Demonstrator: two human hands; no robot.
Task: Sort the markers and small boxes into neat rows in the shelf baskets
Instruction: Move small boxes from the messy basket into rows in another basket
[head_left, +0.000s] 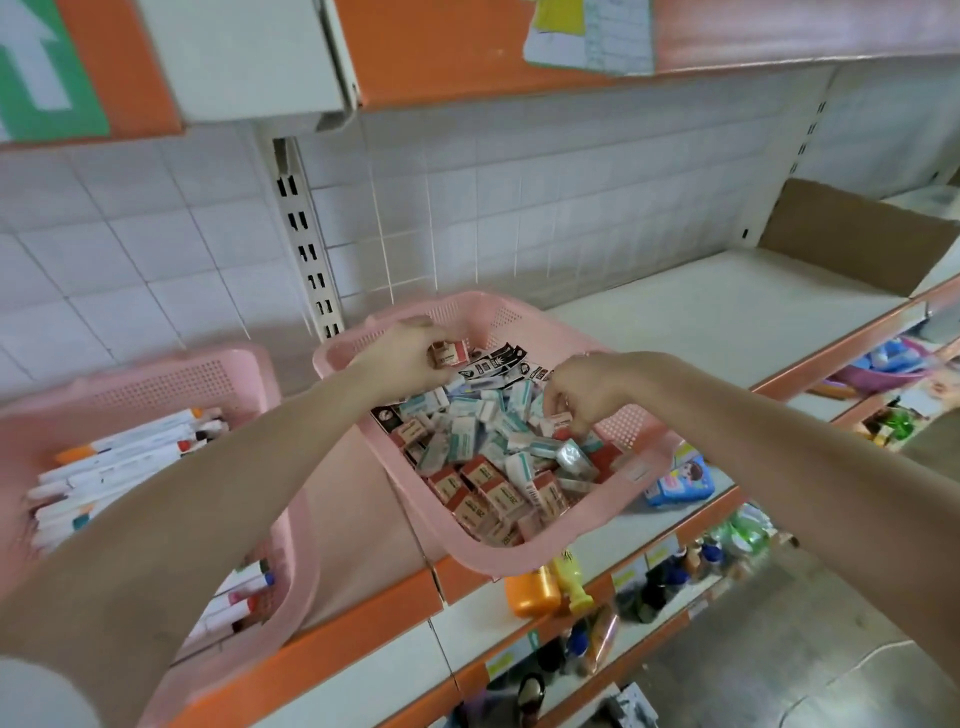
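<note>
A pink basket (631, 428) on the shelf holds a jumble of several small boxes (498, 447), white-teal, red-brown and black ones. My left hand (397, 358) is at the basket's far left corner and pinches a small red-and-white box (451, 354). My right hand (582, 392) reaches into the right side of the pile, fingers curled down on small boxes there; what it holds is hidden. A second pink basket (171, 371) to the left holds several white markers (130, 457) lying in rows, partly covered by my left forearm.
A cardboard box (852, 234) stands at the back right on the white shelf (727, 312). A blue packet (680, 480) lies right of the basket. Lower shelves carry an orange bottle (532, 592), a yellow bottle and other goods. An upper shelf hangs overhead.
</note>
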